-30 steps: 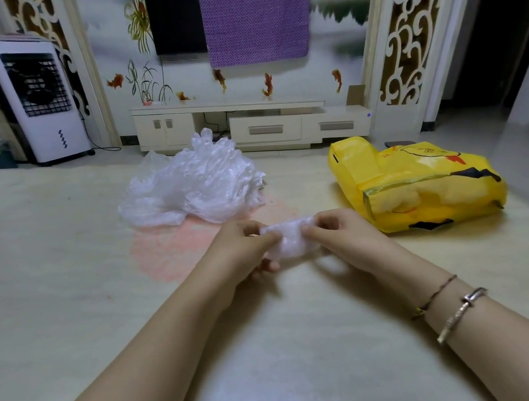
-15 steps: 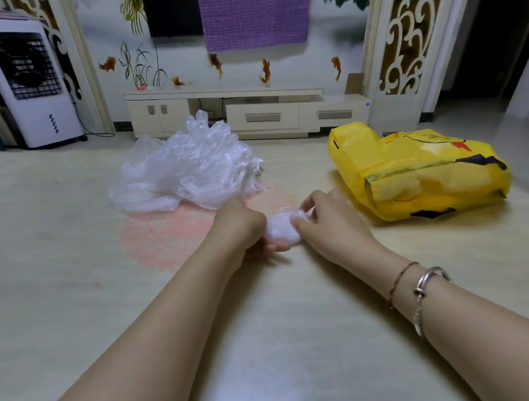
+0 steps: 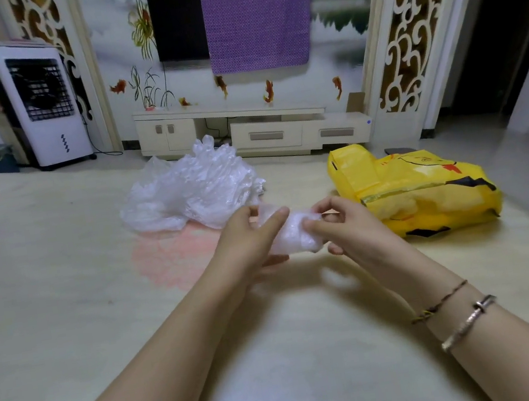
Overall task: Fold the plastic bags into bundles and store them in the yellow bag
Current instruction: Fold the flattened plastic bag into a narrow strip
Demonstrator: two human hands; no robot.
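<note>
Plastic bundle (image 3: 291,236) gripped by both hands' fingers (image 3: 274,217), between loose bags (image 3: 191,187) and yellow bag (image 3: 418,193).

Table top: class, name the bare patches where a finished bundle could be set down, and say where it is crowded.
Free: the table left of the hands, and the near stretch between the forearms. Crowded: the far middle, where the pile of plastic bags, the left hand, right hand and yellow bag sit close.

The left hand (image 3: 248,237) and right hand (image 3: 340,226) cover much of the clear plastic bundle (image 3: 291,236) between them. Just right of the right hand, the yellow bag (image 3: 428,195) hides its contents.
</note>
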